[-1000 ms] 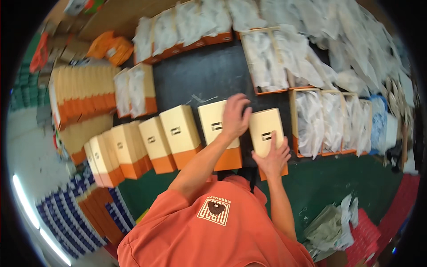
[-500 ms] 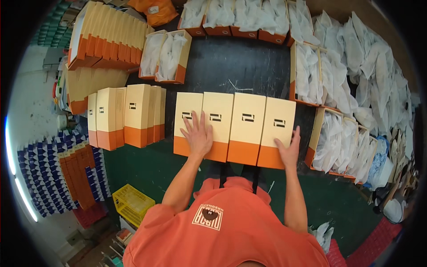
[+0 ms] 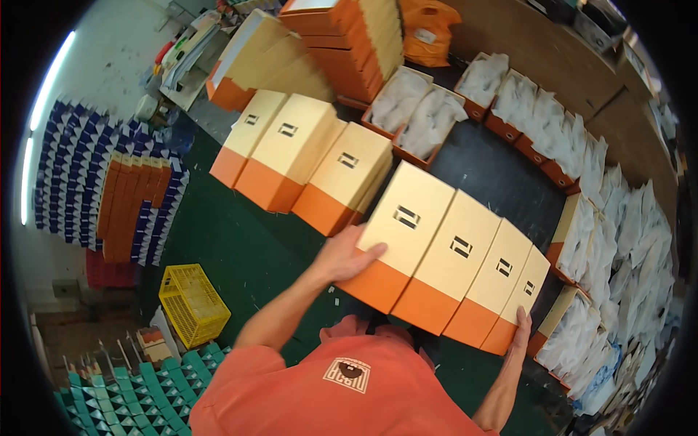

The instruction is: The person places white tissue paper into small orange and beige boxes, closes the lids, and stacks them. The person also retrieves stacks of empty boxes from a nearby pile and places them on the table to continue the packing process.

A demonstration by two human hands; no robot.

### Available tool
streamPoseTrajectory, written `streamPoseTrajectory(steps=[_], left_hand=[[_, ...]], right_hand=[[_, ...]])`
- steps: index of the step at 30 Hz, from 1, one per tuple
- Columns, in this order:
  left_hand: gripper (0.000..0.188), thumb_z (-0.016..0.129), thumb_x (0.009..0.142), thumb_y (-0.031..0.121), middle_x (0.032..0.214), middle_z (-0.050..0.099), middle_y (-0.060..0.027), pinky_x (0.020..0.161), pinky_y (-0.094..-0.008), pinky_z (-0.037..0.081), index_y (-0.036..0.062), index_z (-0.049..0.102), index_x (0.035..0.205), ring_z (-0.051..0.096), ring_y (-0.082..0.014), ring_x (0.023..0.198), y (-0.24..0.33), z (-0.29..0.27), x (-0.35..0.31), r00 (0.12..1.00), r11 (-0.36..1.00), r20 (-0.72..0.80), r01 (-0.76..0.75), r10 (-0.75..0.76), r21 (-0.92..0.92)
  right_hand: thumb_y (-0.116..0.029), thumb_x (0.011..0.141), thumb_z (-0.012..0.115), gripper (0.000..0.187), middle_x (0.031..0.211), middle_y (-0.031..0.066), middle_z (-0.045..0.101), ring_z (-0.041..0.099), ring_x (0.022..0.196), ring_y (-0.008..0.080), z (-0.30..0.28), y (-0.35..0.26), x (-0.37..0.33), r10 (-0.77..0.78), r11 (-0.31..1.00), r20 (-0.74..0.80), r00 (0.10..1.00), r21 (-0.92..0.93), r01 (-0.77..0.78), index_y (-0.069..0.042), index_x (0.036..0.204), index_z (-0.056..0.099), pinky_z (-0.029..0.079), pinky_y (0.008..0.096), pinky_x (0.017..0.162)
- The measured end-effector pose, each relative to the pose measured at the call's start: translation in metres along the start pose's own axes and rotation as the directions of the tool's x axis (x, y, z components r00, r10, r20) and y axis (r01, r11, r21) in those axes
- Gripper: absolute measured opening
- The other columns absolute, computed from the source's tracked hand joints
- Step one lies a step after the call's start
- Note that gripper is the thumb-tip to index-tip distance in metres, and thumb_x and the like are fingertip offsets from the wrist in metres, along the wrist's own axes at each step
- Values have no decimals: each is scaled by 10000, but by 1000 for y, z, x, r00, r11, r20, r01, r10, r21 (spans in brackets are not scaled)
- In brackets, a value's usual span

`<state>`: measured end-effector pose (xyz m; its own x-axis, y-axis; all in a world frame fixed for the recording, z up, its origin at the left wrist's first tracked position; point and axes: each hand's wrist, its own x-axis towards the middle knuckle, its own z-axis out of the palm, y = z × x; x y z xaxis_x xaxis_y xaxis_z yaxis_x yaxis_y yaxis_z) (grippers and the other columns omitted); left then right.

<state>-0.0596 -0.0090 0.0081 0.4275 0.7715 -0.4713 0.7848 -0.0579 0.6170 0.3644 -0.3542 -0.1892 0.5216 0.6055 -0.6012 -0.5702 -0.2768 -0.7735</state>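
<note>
A row of several closed cream-and-orange shoe boxes (image 3: pixel 427 254) stands side by side in front of me, at the table's near edge. My left hand (image 3: pixel 347 254) clasps the left end of the row, thumb over the front of the leftmost box and fingers partly hidden behind its side. Against the rightmost box, my right hand (image 3: pixel 520 331) presses from the outer side, fingers along its edge. The row is squeezed between both hands. To the left stands another group of matching closed boxes (image 3: pixel 297 134), apart from the row.
Open boxes with white tissue-wrapped contents (image 3: pixel 418 109) line the back and right of the dark table (image 3: pixel 487 163). Box stacks (image 3: pixel 352 51) and an orange bag (image 3: pixel 427 33) are at the back. A yellow crate (image 3: pixel 195 301) sits on the green floor (image 3: pixel 193 232), lower left.
My view has turned leftward. My left hand has gone from lying on the box tops to gripping the row's left end. The row now appears slanted, held between both hands.
</note>
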Motion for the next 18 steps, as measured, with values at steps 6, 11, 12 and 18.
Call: streamPoseTrajectory(steps=[6, 11, 12, 18], left_hand=[[579, 669, 1033, 433, 1252, 730, -147, 994, -380, 543, -9, 610, 1402, 696, -217, 1124, -57, -240, -29, 931, 939, -230, -317, 282, -135], [647, 668, 1018, 451, 1339, 695, -139, 1009, -342, 548, -15, 565, 1456, 694, -225, 1187, -136, -389, 47, 996, 948, 32, 92, -87, -304], [677, 693, 991, 485, 1328, 702, -153, 1001, -339, 555, -4, 578, 1444, 710, -227, 1161, -150, -396, 62, 983, 901, 47, 179, -175, -396], [699, 713, 970, 493, 1349, 699, -152, 1022, -336, 558, 19, 564, 1461, 724, -206, 1156, -187, -396, 87, 983, 790, 134, 178, -122, -586]], right_hand=[[-300, 972, 748, 673, 1436, 122, 630, 646, 1268, 262, 247, -44, -45, -201, 969, 188, 961, 181, 167, 14, 1509, 490, 515, 409, 1095], [-321, 1024, 698, 611, 1404, 138, 646, 663, 1243, 269, 371, -49, -57, -179, 973, 229, 957, 185, 138, 16, 1492, 499, 557, 408, 1048], [-346, 1032, 683, 606, 1404, 148, 649, 670, 1237, 282, 380, -47, -63, -152, 965, 232, 961, 244, 94, 6, 1492, 505, 566, 420, 1044], [-345, 1064, 628, 597, 1436, 167, 619, 642, 1290, 313, 457, -103, -122, -47, 893, 330, 943, 437, -108, -19, 1533, 453, 531, 480, 1110]])
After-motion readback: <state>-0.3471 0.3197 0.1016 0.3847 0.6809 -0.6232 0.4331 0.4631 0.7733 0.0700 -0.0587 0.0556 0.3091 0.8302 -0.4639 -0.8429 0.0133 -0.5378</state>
